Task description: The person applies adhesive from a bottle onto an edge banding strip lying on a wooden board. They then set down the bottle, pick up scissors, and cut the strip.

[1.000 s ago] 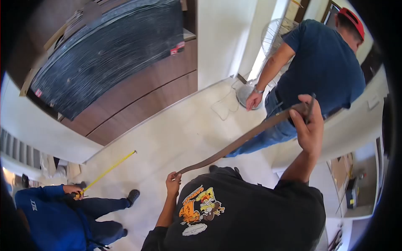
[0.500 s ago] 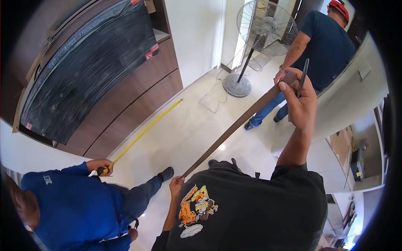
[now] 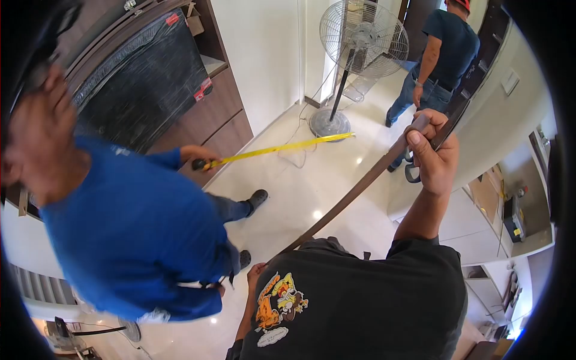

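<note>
A long, narrow brown strip point(image 3: 354, 193) runs diagonally in front of my black shirt. Its upper end is pinched in my right hand point(image 3: 433, 144), raised at the right. A dark ring-shaped handle point(image 3: 412, 173), which looks like part of scissors, shows beside the same palm. My left hand point(image 3: 256, 273), low at the shirt's left edge, is closed at the strip's lower end, and its fingertips are partly hidden.
A co-worker in a blue shirt point(image 3: 144, 222) stands close on the left, holding an extended yellow tape measure point(image 3: 276, 147). Another person in a dark shirt point(image 3: 451, 48) is at the back right. A pedestal fan point(image 3: 363, 39) stands behind; a film-wrapped panel point(image 3: 144, 84) leans on brown drawers.
The blue-shirted co-worker has come closer, and the tape measure has swung up and right. The dark-shirted person is farther off. My hands still hold the strip; my left hand is slightly lower.
</note>
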{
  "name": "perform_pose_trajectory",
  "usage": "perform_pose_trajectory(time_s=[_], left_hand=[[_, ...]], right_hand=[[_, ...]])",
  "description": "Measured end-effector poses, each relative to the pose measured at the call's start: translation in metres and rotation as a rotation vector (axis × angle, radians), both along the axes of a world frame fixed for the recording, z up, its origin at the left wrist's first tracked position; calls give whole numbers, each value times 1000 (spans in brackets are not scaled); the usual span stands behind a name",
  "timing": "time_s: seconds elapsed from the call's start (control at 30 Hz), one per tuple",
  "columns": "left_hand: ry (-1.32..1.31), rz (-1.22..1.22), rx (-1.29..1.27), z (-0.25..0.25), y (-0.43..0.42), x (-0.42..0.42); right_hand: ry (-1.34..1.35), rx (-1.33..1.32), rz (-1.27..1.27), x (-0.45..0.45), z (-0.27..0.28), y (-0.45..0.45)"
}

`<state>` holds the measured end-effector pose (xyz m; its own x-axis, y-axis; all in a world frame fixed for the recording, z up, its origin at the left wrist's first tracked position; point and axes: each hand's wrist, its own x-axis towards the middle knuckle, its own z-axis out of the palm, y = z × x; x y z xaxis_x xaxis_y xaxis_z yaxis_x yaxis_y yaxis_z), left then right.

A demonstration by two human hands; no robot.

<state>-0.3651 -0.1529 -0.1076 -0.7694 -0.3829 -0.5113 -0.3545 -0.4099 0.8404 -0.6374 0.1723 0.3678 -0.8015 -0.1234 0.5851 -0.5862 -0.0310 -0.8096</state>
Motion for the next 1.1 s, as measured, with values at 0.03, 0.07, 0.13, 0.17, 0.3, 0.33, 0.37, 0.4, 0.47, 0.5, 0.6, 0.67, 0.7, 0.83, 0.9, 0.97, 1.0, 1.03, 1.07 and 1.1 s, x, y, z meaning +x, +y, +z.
perform_pose_trajectory(time_s=[0.03,0.07,0.13,0.17,0.3,0.33,0.37,0.4,0.47,0.5,0.6,0.67,0.7,0.83,0.9,0.97,1.0,1.03,1.07,1.1], left_hand=[[1,7,27,5,2,1],[5,15,55,6,3,1],[14,16,89,8,4,-1],[20,22,106,5,4,0],[35,6,14,-8,2,5],[33,20,-18,-11,3,5],[31,45,-51,-13,5,8],[-10,37,-130,2,7,8],[-49,73,-159,6,7,7],[-72,95,-168,10,7,7],[-73,132,-185,36,9,11],[-80,161,-177,40,12,14],[-71,191,-184,33,15,18],[-134,237,-232,18,3,36],[-175,237,-232,27,-2,47],[-164,257,-239,15,-11,57],[-163,274,-237,12,-11,65],[-163,295,-238,7,-10,72],[-161,316,-240,6,-13,79],[-159,340,-244,6,-16,84]], right_hand=[[9,0,2,1,0,0],[21,0,5,2,0,1],[16,-5,20,4,1,1],[15,-8,34,5,1,1],[71,-70,77,7,-5,6],[115,-103,128,5,-9,9],[158,-139,190,2,-12,12],[157,-121,217,3,-14,16],[169,-103,295,2,-17,21],[181,-100,337,1,-18,23],[168,-194,491,2,-21,22],[165,-212,507,5,-16,14],[174,-193,512,5,-17,13],[144,-97,567,0,-23,-13],[26,23,459,0,-19,-37],[-25,115,378,-6,-22,-62],[-17,154,359,-6,-22,-72],[-9,193,341,-5,-23,-81],[2,231,324,-2,-24,-88],[16,227,314,2,-22,-98]])
